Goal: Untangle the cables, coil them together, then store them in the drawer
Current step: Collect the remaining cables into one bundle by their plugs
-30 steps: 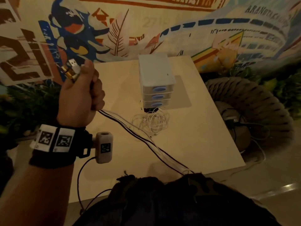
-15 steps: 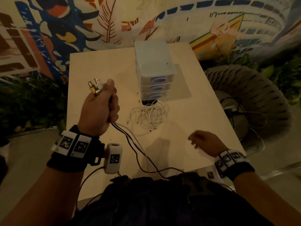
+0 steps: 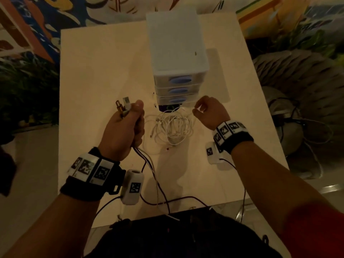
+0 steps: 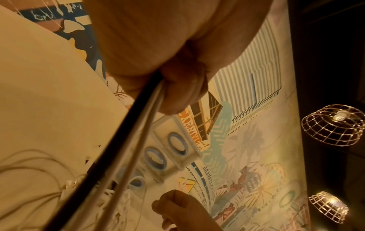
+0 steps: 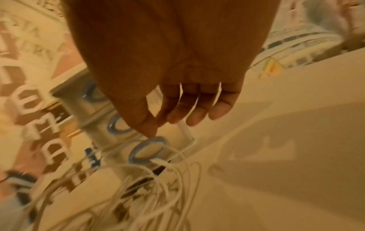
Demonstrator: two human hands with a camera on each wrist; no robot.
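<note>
My left hand (image 3: 136, 120) grips a bundle of black and white cables (image 3: 148, 164) in a fist above the table (image 3: 104, 71). Their plugs (image 3: 123, 107) stick out above the thumb. Below the fist the cables (image 4: 126, 150) hang toward the table's front edge. A tangled pile of white cable (image 3: 171, 127) lies in front of the white three-drawer unit (image 3: 176, 53). My right hand (image 3: 200, 110) hovers just right of the pile with relaxed fingers (image 5: 197, 115) that hold nothing. Its thumb is close to the blue handle of the bottom drawer (image 5: 148, 150). All three drawers look closed.
A woven grey seat (image 3: 297, 81) with loose dark cords (image 3: 307, 131) stands to the right of the table. Plants (image 3: 28, 90) fill the floor to the left, below a painted wall. Wire lamps (image 4: 333, 125) hang overhead.
My left hand came down and inward with the cable bundle, which now hangs slack. My right hand came into view and reached forward from the table's front edge to the bottom drawer.
</note>
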